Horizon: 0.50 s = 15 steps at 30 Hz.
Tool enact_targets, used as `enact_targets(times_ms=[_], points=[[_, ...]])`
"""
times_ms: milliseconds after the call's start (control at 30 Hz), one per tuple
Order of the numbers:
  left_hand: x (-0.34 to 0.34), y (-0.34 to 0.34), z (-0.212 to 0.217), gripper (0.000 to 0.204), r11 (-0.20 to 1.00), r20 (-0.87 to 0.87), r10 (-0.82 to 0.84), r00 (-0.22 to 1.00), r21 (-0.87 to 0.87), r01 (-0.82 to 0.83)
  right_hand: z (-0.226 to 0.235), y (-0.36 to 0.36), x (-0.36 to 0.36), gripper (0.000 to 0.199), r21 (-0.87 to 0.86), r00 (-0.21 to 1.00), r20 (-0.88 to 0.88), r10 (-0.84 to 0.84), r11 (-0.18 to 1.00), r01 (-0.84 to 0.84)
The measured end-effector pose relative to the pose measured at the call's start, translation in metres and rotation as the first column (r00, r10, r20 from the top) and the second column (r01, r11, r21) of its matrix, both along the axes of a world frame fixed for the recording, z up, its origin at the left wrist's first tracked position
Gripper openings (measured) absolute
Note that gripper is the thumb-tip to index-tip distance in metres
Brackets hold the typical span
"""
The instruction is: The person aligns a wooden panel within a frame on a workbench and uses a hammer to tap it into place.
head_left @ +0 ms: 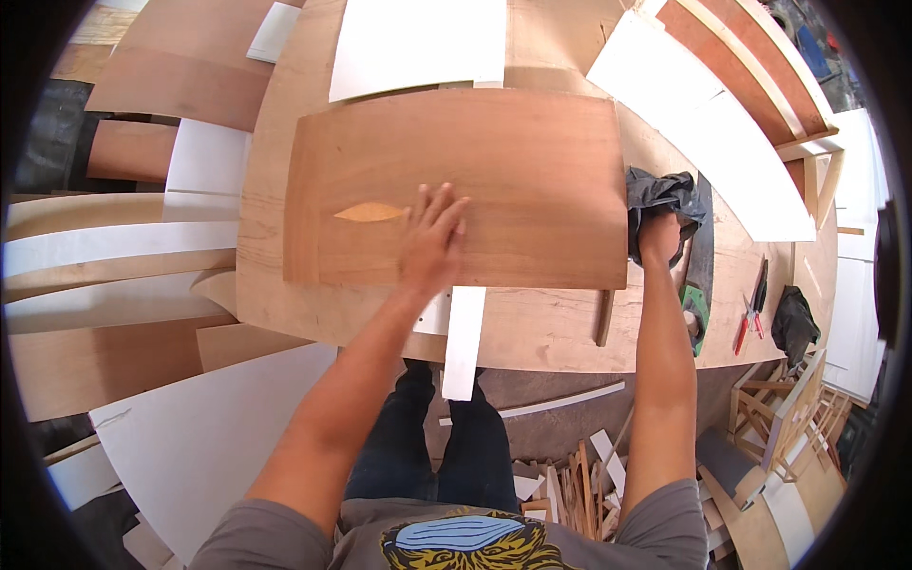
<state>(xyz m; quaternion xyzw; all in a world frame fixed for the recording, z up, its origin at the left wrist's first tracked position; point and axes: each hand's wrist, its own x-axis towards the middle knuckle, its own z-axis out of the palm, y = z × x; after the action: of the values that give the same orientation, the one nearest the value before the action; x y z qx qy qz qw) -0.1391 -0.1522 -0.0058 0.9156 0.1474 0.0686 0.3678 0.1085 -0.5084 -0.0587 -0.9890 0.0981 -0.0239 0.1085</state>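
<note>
Where cloth [667,191] bunches, a saw [702,255] lies alongside.

Reddish-brown board [532,171], 1 orange leaf-shaped patch [367,212]; dark grey cloth [657,190]; white strip [464,342]; green saw handle [698,301].

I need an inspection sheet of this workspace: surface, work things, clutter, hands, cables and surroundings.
Surface: light wooden table, partly covered by boards.
Job's things: brown panel lying flat, with a lighter leaf-shaped mark; dark cloth by its right edge.
Clutter: saw and red-and-black hand tool, right of the panel.
Hands: left hand open on the panel; right hand closed on the cloth.
Cables: nothing seen.
Surroundings: wood scraps on the floor.
</note>
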Motion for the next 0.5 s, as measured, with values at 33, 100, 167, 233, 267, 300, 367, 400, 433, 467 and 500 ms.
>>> enact_targets(times_ms=[33,100,167,233,267,300,367,400,433,467,500], points=[[-0.008,0.009,0.001,0.047,0.985,-0.066,0.001,0.998,0.172,0.01,-0.001,-0.002,0.003,0.05,0.004,1.0,-0.001,0.001,1.0,-0.001],[-0.015,0.011,-0.001,0.048,0.94,-0.132,0.015,0.991,0.339,0.031,-0.004,-0.006,0.006,0.05,-0.006,0.999,-0.032,0.038,0.999,-0.038],[-0.017,0.011,-0.006,0.052,0.894,-0.163,-0.019,0.986,0.439,0.09,0.006,0.002,0.001,0.043,0.043,0.999,0.006,0.038,0.998,-0.038],[-0.018,0.009,-0.007,0.053,0.884,-0.18,-0.013,0.984,0.458,0.095,0.003,0.0,0.002,0.036,0.085,0.991,0.11,0.082,0.992,-0.092],[-0.017,0.007,-0.006,0.055,0.876,-0.199,-0.01,0.98,0.472,0.105,0.005,0.0,0.002,0.031,0.136,0.982,0.17,0.084,0.985,-0.108],[-0.015,0.004,-0.005,0.055,0.874,-0.197,-0.008,0.98,0.474,0.102,0.007,-0.002,0.0,0.031,0.138,0.981,0.173,0.085,0.984,-0.11],[-0.008,-0.004,-0.003,0.054,0.886,-0.199,0.003,0.98,0.455,0.09,0.019,-0.001,-0.008,0.027,0.328,0.973,0.215,0.086,0.932,-0.155],[-0.006,-0.005,-0.003,0.054,0.886,-0.198,0.005,0.98,0.456,0.088,0.015,-0.003,-0.006,0.027,0.329,0.972,0.217,0.087,0.931,-0.156],[-0.004,-0.007,-0.004,0.054,0.883,-0.187,0.006,0.982,0.462,0.083,0.012,-0.007,-0.005,0.025,0.354,0.971,0.226,0.081,0.922,-0.159],[-0.002,-0.009,-0.004,0.054,0.88,-0.177,0.007,0.984,0.469,0.078,0.011,-0.011,-0.004,0.023,0.379,0.969,0.234,0.074,0.911,-0.161],[0.0,-0.009,-0.005,0.054,0.881,-0.174,0.004,0.985,0.466,0.078,0.01,-0.016,-0.003,0.023,0.375,0.969,0.237,0.073,0.913,-0.16]])
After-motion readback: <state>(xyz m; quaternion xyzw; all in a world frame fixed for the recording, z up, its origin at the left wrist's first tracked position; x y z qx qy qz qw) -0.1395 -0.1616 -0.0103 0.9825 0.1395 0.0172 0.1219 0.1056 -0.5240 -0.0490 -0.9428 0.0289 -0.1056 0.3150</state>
